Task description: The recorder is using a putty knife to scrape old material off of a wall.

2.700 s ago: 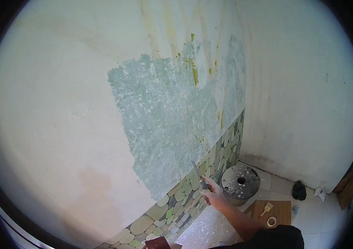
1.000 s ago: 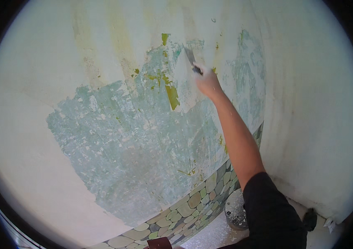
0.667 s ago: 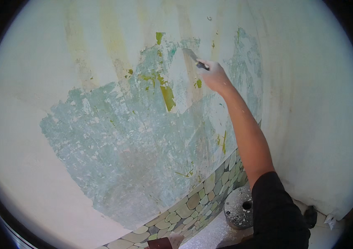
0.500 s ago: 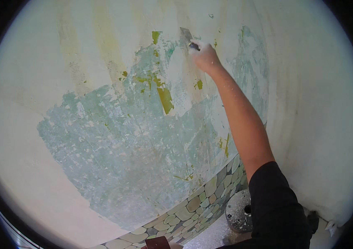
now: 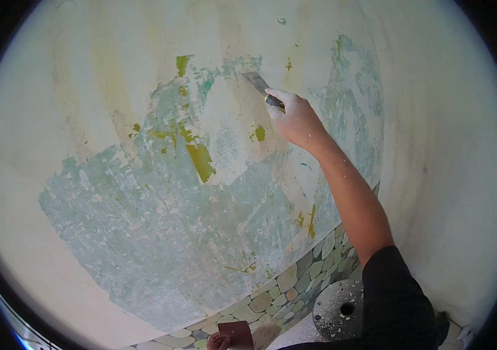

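My right hand (image 5: 296,116), dusted white, is closed round the black and yellow handle of a scraper (image 5: 258,84). The flat metal blade points up and left against the pale wall (image 5: 342,23), just below a scraped strip of green. A large patch of blue-green undercoat (image 5: 184,233) shows where the top layer is gone, with olive-yellow bits (image 5: 201,163) in it. At the lower edge, my left hand (image 5: 218,342) grips a dark red, flat, rectangular thing (image 5: 236,335); its lower part is out of the picture.
A band of pebble-patterned stone (image 5: 260,302) runs along the foot of the wall. Below my right arm stands a grey round stool-like top (image 5: 336,309) with a hole, speckled with white flakes. The wall bends at a corner on the right.
My right hand has drawn the scraper down toward me. More green shows above its blade. My left hand and the dark red thing have risen further into view. The whole view has shifted somewhat.
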